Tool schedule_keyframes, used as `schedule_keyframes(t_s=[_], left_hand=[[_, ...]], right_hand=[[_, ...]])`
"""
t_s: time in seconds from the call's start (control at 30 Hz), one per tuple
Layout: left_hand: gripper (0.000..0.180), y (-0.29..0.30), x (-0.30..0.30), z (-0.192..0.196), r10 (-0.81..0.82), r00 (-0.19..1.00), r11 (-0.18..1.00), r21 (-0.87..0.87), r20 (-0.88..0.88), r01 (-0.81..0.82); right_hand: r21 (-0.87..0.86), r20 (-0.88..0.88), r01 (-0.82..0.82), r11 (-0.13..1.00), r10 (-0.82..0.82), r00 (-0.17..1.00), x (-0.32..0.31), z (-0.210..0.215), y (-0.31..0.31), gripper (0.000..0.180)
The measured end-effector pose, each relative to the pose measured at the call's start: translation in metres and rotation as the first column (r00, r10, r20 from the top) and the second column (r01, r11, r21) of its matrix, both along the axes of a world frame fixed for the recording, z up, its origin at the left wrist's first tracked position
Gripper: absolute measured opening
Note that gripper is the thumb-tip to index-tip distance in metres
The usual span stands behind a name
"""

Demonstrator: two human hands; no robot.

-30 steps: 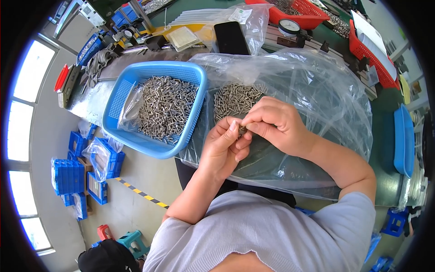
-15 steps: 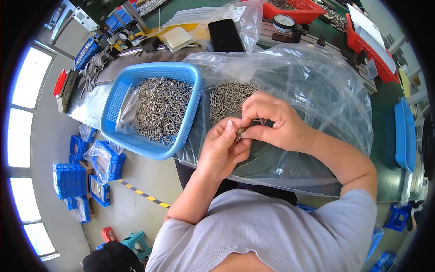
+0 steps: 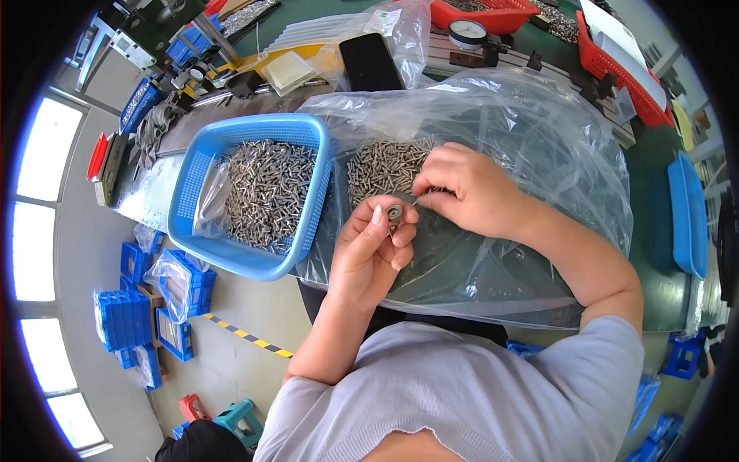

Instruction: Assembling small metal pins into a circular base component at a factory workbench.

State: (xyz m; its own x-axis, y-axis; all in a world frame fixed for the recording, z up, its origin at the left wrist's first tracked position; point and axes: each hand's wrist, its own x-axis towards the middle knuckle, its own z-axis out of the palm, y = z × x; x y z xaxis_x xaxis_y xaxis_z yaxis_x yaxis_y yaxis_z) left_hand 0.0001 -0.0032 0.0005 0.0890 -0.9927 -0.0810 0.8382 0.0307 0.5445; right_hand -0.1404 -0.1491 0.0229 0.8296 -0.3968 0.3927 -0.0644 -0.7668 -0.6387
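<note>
While pinched between thumb and fingertips, small round grey metal ring (image 3: 395, 212) sits at dead centre, gripped by left hand (image 3: 375, 245), palm up, fingers curled around it. Right hand (image 3: 462, 189) at 2 o'clock of the ring, fingers pressed together on a thin silver metal pin (image 3: 416, 202), tip pointed at the ring and just beside it. Cannot tell whether pin and ring touch.

Under both hands, large clear crumpled plastic bag (image 3: 539, 154), spread wide over the dark green bench (image 3: 654, 231). Inside the bag, at 12 o'clock of the ring, heap of small silver metal pins (image 3: 377, 165), lying just beside the right hand's knuckles.

At 9 o'clock of the hands, blue plastic mesh basket (image 3: 200, 192), rectangular, tilted a little, lined with clear film and loaded with more silver pins (image 3: 265, 192). Basket touching the bag's left edge.

Far side of the bench, at 12 o'clock: flat black rectangular phone (image 3: 368, 61), lying near a round white-faced dial gauge (image 3: 466, 32). Red plastic mesh basket (image 3: 493, 15) at the top rim, another long red plastic tray (image 3: 627, 77) at 1 o'clock. Blue plastic tray (image 3: 687, 215) at 3 o'clock, well apart from the hands.

Down at 8 o'clock on the floor, stacked blue plastic bins (image 3: 131, 323), beside a yellow-and-black striped floor line (image 3: 246, 336).
</note>
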Motion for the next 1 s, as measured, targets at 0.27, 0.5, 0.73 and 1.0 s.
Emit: schedule_keyframes(t_s=[0.27,0.5,0.73,1.0], left_hand=[[0.018,-0.001,0.0,0.0,0.011,1.0,1.0,0.001,-0.019,-0.011],[0.018,0.002,0.0,-0.001,-0.012,0.998,1.0,-0.008,-0.057,0.012],[0.018,0.002,0.0,0.001,-0.05,0.998,0.999,-0.001,0.027,0.05],[0.017,0.002,-0.001,0.0,-0.048,0.998,0.998,0.049,0.036,0.046]], right_hand=[[-0.212,-0.063,-0.021,0.977,0.008,0.998,0.005,-0.008,0.005,0.015],[-0.032,-0.008,-0.049,0.998,0.048,0.999,0.004,-0.005,-0.001,0.009],[0.771,0.108,-0.2,0.604,0.186,0.977,0.002,0.012,0.013,0.008],[0.673,0.097,-0.208,0.71,0.194,0.976,0.003,0.014,0.02,0.009]])
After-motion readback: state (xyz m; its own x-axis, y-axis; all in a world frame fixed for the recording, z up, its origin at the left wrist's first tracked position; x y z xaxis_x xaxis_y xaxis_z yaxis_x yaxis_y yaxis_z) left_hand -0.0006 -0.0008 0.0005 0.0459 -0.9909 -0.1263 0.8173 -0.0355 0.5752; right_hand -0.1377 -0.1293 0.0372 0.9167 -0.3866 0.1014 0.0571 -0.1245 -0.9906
